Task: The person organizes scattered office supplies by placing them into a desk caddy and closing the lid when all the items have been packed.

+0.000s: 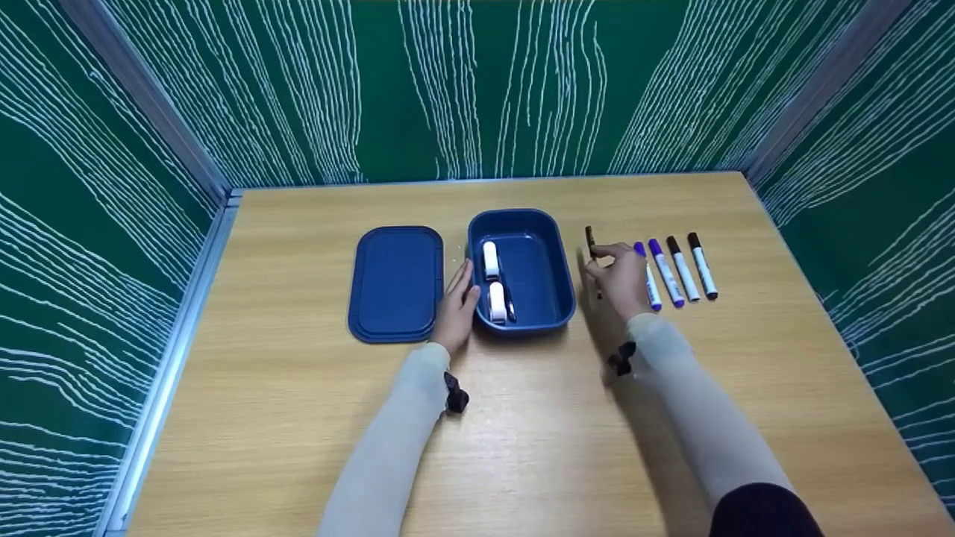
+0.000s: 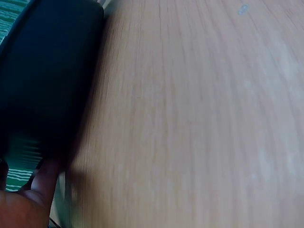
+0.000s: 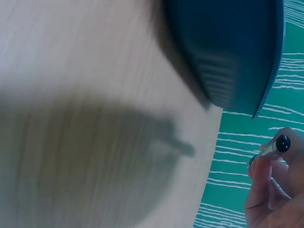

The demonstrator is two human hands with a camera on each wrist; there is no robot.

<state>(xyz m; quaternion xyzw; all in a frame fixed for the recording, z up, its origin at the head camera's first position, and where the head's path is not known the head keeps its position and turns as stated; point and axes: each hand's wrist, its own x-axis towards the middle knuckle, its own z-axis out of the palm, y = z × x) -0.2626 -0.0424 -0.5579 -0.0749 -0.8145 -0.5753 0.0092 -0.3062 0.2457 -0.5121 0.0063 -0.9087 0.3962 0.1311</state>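
Note:
A dark blue open box [image 1: 561, 300] stands near the table's middle. Inside, along its left side, lie two white rounded items [image 1: 490, 259] and a dark pen [image 1: 509, 304]. My left hand [image 1: 455, 309] rests against the box's left wall with fairly straight fingers. To the right of the box, my right hand [image 1: 621, 277] pinches a slim black-ended pen [image 1: 590, 237] between thumb and fingers. The right wrist view shows this pen's round black end [image 3: 283, 143] and pale barrel, held off the table near the box's corner.
A blue lid [image 1: 397, 283] lies flat left of the box. Several white markers stand in a row right of my right hand, among them a purple-capped marker [image 1: 666, 273] and a black-capped marker [image 1: 703, 266]. Green panels with white lines [image 1: 477, 89] border the wooden table [image 1: 522, 432].

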